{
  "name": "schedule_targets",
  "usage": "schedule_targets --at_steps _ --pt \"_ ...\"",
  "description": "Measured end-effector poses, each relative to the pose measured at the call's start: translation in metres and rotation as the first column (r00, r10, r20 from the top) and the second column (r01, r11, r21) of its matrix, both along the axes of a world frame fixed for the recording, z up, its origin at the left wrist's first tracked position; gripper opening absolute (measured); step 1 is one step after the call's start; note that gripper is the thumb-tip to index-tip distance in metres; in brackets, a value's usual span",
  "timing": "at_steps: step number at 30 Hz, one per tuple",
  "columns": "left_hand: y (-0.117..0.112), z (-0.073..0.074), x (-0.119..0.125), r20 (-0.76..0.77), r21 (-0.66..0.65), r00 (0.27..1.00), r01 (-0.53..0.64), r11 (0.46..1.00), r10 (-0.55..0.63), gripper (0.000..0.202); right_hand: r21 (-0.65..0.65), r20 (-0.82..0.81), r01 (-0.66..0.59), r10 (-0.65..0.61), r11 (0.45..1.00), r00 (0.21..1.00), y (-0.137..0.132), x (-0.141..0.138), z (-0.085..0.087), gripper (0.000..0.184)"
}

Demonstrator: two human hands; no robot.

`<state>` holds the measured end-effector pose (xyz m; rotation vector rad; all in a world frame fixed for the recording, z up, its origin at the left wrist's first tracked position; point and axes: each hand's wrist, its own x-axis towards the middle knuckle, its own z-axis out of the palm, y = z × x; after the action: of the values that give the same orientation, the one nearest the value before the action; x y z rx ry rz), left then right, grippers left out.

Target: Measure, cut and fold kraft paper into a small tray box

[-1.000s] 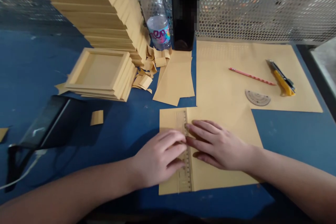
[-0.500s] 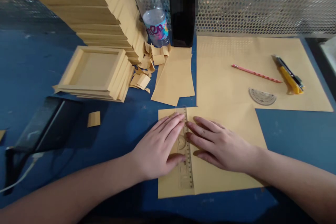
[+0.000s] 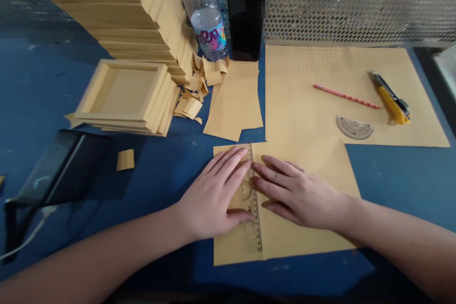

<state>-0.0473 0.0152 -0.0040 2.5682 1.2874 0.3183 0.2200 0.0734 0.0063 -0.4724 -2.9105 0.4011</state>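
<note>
A clear plastic ruler [image 3: 252, 237] lies lengthwise on a tan sheet of card [image 3: 302, 242], along a crease line. Pressing flat over the ruler is my left hand [image 3: 215, 194], its fingers stretched out and the thumb apart near the ruler's middle. My right hand [image 3: 295, 190] rests on the card to the right, fingers spread and their tips at the ruler's marked edge. Both hands lie flat and neither grips anything. Part of the ruler's upper half is hidden under the left fingers.
Behind stand a tall stack of card trays [image 3: 107, 9], a shallow tray [image 3: 124, 90], paper scraps [image 3: 188, 107], a bottle [image 3: 210, 33] and a black phone [image 3: 245, 14]. At right, another sheet [image 3: 292, 104] bears a pencil [image 3: 345, 96], protractor [image 3: 354, 127] and yellow cutter [image 3: 392, 102]. A black device [image 3: 60, 171] lies left.
The whole view has shifted slightly. My left index finger has slid a little along the ruler; otherwise the hands, ruler and card keep their places.
</note>
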Motion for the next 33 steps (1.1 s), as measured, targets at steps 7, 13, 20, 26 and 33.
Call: schedule_targets --at_steps 7,13,20,26,33 --pt "0.0011 0.0022 0.0003 -0.015 -0.005 1.000 0.001 1.000 -0.001 0.100 0.009 -0.007 -0.004 0.004 1.000 1.000 0.0000 -0.0001 -0.0012 0.048" --pt "0.0012 0.0040 -0.0003 -0.012 -0.014 1.000 0.015 1.000 -0.015 0.101 0.016 -0.021 -0.006 0.006 1.000 1.000 0.0008 -0.0010 -0.0020 0.048" --pt "0.0004 0.0047 -0.0010 -0.025 -0.038 1.000 0.017 0.999 -0.018 0.104 0.012 -0.022 -0.008 0.008 1.000 1.000 0.0011 -0.0010 -0.0012 0.048" --pt "0.0000 0.0038 -0.0012 0.002 -0.062 1.000 0.005 0.998 -0.005 0.104 -0.004 -0.038 -0.013 0.012 1.000 0.999 0.0007 -0.0007 -0.0010 0.048" --pt "0.0004 0.0045 -0.0008 -0.007 -0.061 1.000 0.007 0.998 -0.008 0.104 -0.011 -0.037 -0.007 0.006 1.000 0.999 0.0008 -0.0008 -0.0002 0.047"
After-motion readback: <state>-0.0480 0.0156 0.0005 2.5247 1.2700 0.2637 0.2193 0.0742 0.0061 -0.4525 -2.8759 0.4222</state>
